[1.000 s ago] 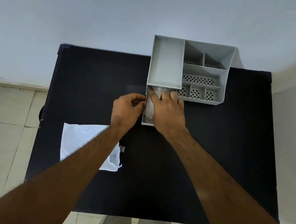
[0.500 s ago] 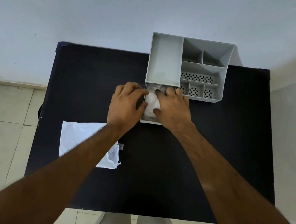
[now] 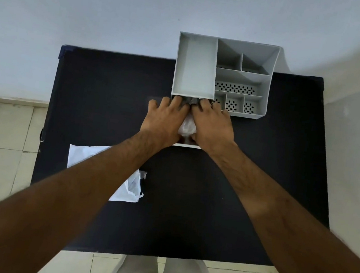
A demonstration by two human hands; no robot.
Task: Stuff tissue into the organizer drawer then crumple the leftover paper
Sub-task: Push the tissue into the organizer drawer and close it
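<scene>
text: none legible | labels: none | brands: none | numbers: 0

1. The grey plastic organizer stands upright at the far edge of the black table, against the wall. Its top is split into a long open tray on the left and smaller compartments with perforated floors on the right.
2. The drawer is pulled out toward the person from under the left tray; only its white front edge shows.
3. The tissue is a crumpled white wad lying in the drawer.
4. The leftover paper lies flat on the table's near-left part, white, with a rumpled, torn right edge.
</scene>
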